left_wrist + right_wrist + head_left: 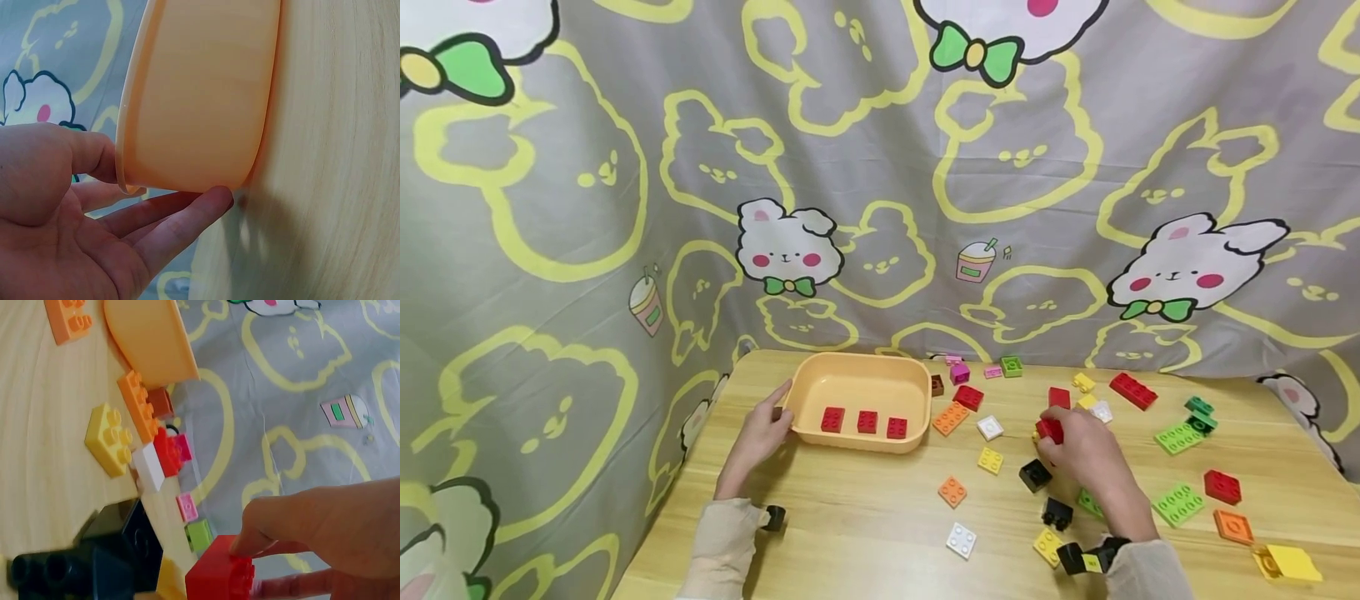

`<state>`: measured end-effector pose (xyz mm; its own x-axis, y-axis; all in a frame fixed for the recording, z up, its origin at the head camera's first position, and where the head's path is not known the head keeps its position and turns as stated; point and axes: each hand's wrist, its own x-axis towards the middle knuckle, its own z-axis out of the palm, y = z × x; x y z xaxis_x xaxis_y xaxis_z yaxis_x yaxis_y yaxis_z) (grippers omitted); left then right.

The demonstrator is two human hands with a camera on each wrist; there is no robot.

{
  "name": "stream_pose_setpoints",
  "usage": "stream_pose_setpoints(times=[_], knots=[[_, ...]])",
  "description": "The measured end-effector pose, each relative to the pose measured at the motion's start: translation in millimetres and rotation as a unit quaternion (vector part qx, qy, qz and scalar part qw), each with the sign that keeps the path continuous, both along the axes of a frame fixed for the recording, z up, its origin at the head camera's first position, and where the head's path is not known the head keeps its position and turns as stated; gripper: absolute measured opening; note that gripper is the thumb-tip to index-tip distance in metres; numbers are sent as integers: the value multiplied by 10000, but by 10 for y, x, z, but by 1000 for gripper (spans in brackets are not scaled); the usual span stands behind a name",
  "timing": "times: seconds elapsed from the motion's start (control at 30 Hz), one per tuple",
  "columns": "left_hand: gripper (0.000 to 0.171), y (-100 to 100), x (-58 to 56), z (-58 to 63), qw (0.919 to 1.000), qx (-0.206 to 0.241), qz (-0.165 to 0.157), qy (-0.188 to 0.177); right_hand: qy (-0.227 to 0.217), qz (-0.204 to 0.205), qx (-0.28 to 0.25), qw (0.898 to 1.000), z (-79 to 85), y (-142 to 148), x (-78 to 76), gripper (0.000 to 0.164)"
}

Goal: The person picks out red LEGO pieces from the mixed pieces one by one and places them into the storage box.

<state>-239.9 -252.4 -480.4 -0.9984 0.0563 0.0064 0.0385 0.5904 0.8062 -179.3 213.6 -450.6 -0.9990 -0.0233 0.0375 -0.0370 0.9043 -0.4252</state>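
Note:
A light orange tray [861, 358] stands at the back left of the table, with three red bricks [867, 422] lying in a row inside it. At its left end my left hand [763, 432] holds the rim; in the left wrist view the thumb and a finger pinch the tray's edge [128, 112] and other fingertips touch its wall. My right hand [1086, 446] pinches a red brick [215, 575] between thumb and fingers, over the scattered bricks on the right. Close by are a black brick [1035, 475] and another red brick [1059, 397].
Loose bricks lie about the table's right half: orange [951, 418], white [961, 540], yellow [990, 460], lime green [1178, 505], red [1222, 487] and others. A patterned grey curtain [880, 167] hangs behind and to the left of the table [850, 525].

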Motion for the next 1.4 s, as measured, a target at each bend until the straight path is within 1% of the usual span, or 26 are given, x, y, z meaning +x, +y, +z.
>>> stream_pose_setpoints(times=[0.13,0.27,0.5,0.6,0.73,0.83,0.97,1.13,1.23,1.33,1.4], knots=[[58,3,-1,4,10000,-5,-6,32,133,240,196,9994,86,-124,-52,40],[58,5,-3,7,10000,-31,-20,11,265,542,352,9976,178,-271,-141,41],[59,10,-3,6,10000,-28,6,-8,388,1065,209,9933,219,-583,-310,45],[58,10,-5,2,10000,44,-12,-30,532,1282,104,9903,231,-726,-379,46],[58,6,-8,0,9999,102,11,-53,867,1669,47,9822,255,-908,-480,41],[59,4,-9,5,9999,98,14,-56,1012,1976,55,9750,278,-1043,-553,36],[59,2,-10,8,10000,79,-17,-44,1012,2361,14,9664,327,-1216,-633,33],[58,-6,-9,5,9999,124,-31,-41,1086,2871,61,9517,356,-1424,-764,29],[59,-11,-10,3,9999,145,-22,-28,928,3143,94,9447,350,-1541,-856,28],[59,-12,-9,2,9999,163,-13,-16,638,3294,131,9419,337,-1635,-942,26],[59,-6,-3,7,9998,175,-37,-9,524,3386,163,9393,323,-1679,-994,25]])
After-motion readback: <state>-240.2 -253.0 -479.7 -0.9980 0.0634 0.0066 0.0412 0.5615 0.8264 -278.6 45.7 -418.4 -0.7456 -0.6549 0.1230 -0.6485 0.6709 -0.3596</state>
